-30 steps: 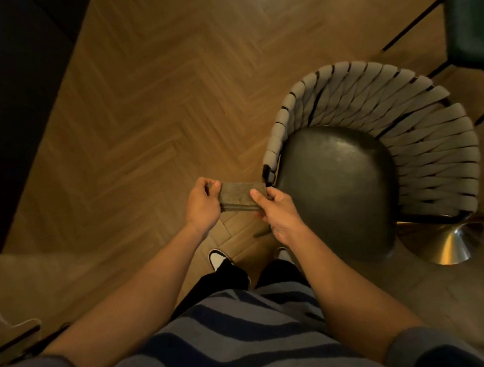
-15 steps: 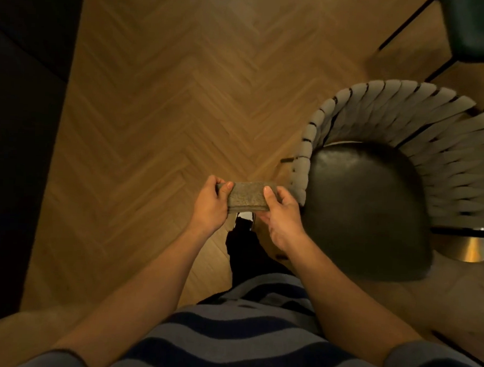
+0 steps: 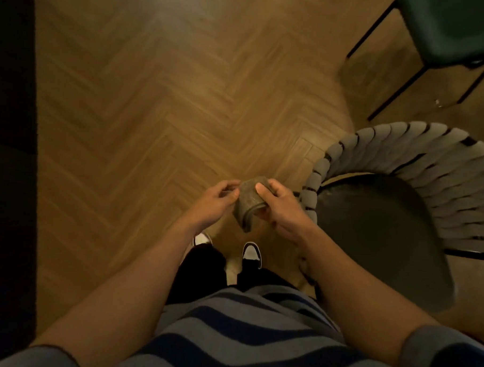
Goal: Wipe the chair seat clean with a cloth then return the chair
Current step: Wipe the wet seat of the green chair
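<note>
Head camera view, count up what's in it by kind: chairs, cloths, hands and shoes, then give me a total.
Chairs: 2, woven-back chair and green chair
Cloths: 1, cloth
Hands: 2, left hand and right hand, both on the cloth
Shoes: 2, left shoe and right shoe
Total: 7

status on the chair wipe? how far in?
Done: nothing on the seat shows yet. In hand: both hands hold the cloth folded over, above the floor; the right hand grips it, thumb on top, and the left hand pinches its edge. The chair seat sits to the right, untouched. Left: the wipe itself, then returning the chair.
</note>
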